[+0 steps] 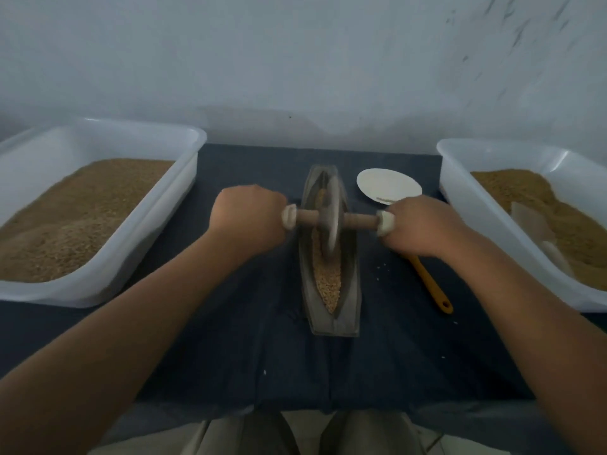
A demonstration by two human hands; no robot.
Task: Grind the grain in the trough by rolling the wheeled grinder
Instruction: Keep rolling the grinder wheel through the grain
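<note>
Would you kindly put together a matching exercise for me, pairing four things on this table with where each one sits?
Things
1. wheeled grinder
2. white dish
3. orange-handled utensil
4. left tub

Places
A. on the cloth, its far end hidden under the right hand
B. far left, filled with brown grain
C. in the trough, its axle gripped by the left hand and the right hand
D. just beyond the right hand, right of the trough

Pairs: 1-C, 2-D, 3-A, 4-B
</note>
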